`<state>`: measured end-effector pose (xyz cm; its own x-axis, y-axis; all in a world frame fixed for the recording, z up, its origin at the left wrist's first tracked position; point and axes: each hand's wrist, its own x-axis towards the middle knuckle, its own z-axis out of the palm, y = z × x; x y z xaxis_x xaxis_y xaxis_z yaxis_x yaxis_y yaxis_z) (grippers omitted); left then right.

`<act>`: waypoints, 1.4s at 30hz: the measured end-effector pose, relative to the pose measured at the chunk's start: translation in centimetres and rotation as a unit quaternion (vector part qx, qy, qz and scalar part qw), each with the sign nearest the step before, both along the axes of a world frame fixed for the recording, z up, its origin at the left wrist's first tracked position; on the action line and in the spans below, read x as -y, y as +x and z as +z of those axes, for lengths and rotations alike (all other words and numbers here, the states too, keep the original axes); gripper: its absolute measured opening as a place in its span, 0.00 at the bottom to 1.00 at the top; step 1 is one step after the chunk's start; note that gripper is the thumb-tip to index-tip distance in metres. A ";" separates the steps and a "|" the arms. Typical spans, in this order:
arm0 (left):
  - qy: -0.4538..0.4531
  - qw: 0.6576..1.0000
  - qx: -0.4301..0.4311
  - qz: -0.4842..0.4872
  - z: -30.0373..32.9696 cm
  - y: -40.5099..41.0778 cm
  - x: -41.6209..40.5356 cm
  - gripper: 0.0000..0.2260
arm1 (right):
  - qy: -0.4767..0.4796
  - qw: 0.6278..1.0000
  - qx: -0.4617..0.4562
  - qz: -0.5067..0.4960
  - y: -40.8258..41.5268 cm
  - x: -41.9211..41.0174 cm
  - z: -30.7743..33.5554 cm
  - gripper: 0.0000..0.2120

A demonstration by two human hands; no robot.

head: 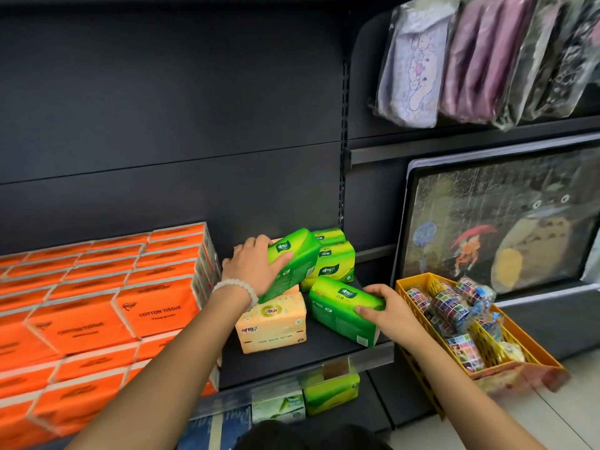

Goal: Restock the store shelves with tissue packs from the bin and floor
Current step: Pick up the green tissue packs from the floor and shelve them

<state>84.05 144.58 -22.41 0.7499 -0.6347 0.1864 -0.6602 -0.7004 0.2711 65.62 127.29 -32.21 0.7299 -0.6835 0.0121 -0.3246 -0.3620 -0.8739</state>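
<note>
1. The left hand (pixel 256 266) holds a tilted green tissue pack (pixel 293 263), fingers curled over its top edge and thumb across its face; the pack leans on a cream tissue pack (pixel 271 323) standing on the shelf (pixel 292 358).
2. The right hand (pixel 386 315) grips a second green pack (pixel 342 310) by its right end, thumb on top and fingers round the side; this pack lies on the shelf just right of the cream pack.
3. Green packs on this shelf number four: the two held, plus two stacked green packs (pixel 334 259) behind and to the right of the cream pack, against the back panel.
4. There is one cream pack in plain view; another may sit behind it, but the left hand's pack hides that spot.
5. Left of the cream pack stand orange tissue packs (pixel 97 306) in several stacked rows, too many to count surely.
6. Right of the cream pack, past the shelf's end, one yellow basket (pixel 422 289) holds patterned tape rolls (pixel 449 308).
7. Below the cream pack, on the lower shelf, sit one more green pack (pixel 331 393) and a pale green pack (pixel 279 407).
</note>
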 end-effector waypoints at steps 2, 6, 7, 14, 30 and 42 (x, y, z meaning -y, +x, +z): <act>-0.019 0.999 -0.041 -0.012 0.0 0.3 0.0 0.23 | 0.021 0.999 -0.031 0.004 -0.1 0.0 -0.1 0.29; -0.016 0.995 -0.088 -0.049 0.2 0.4 0.3 0.28 | 0.024 0.991 -0.126 0.027 0.1 -0.1 -0.2 0.46; -0.007 0.994 -0.093 -0.060 0.1 0.3 0.4 0.29 | 0.031 0.989 -0.143 0.032 0.1 -0.2 -0.3 0.47; 0.052 0.985 -0.151 -0.063 -0.7 -0.1 0.2 0.37 | -0.047 0.984 -0.166 0.044 -0.5 -0.5 -0.2 0.48; 0.069 0.975 -0.189 -0.091 -1.2 1.3 1.4 0.38 | 0.002 0.997 -0.069 0.025 -1.8 1.6 -1.9 0.33; 0.056 0.994 -0.049 -0.078 -2.0 2.2 0.1 0.48 | 0.146 0.984 -0.101 0.015 -1.8 2.5 -2.3 0.60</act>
<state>86.23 144.52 -24.46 0.6524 -0.7568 0.0395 -0.7370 -0.6215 0.2658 63.79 124.77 -34.49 0.7173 -0.6140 -0.3294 -0.4959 -0.1177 -0.8604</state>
